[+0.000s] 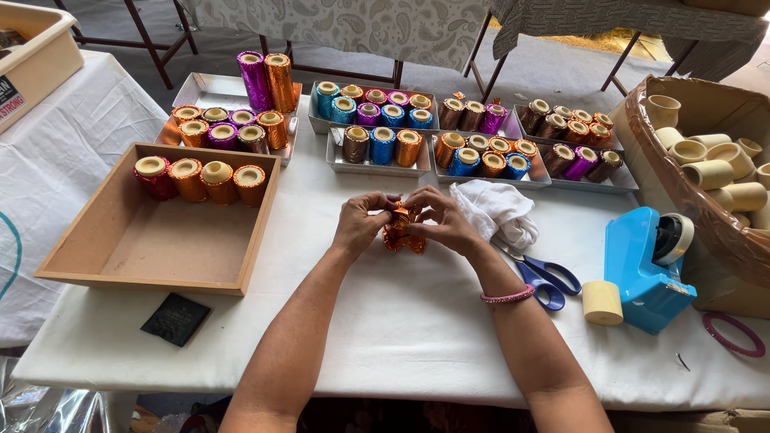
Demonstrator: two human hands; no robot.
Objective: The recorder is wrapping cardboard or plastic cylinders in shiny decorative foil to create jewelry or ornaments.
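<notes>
Both hands meet over the middle of the white worktop [401, 321], the left hand [362, 223] and right hand [446, 222] closed from either side on an orange foil roll [403, 231], which they hold just above the cloth with the fingertips pinching its crinkled foil. A pink bangle [507, 297] sits on the right wrist. Just right of the hands lies a white rag [497, 210], with blue scissors [549, 279] beside it, then a pale bare roll [601, 302] touching a blue tape dispenser [646, 269]. To the left, a wooden tray [136, 240] holds four wrapped rolls along its far wall. Metal trays [377, 164] of foil-wrapped rolls in orange, blue, purple and brown line the far side. A box of bare rolls [714, 160] stands at the right edge.
</notes>
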